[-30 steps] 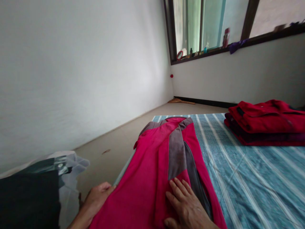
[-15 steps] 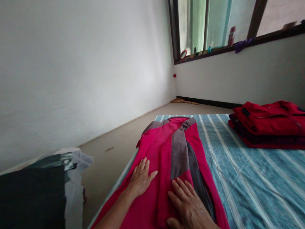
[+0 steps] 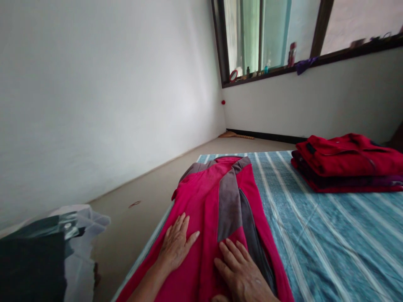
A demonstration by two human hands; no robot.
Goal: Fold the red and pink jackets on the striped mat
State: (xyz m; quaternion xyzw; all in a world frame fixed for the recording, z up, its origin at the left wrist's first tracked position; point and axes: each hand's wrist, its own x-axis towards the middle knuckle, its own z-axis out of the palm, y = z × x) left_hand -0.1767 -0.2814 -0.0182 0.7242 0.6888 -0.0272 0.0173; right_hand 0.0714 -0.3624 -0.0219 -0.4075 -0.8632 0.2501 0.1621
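Observation:
A magenta jacket with grey panels lies lengthwise along the left edge of the bed, its collar end pointing away from me. One sleeve with a grey patch is laid along the body, and a dark grey strip runs beside it. On the jacket's left part rests my left hand, palm down, fingers stretched out and thumb apart. My right hand lies flat on the folded-in part, just below the grey patch, with its fingers slightly spread. Neither hand grips the cloth.
A blue striped sheet covers the bed. Folded red and dark clothes are stacked at the right. Left of the bed, a translucent plastic container has dark cloth over it. A wall bounds the left side.
My view has turned slightly to the right, so everything sits a little further left. Both hands stay flat on the jacket in nearly the same places.

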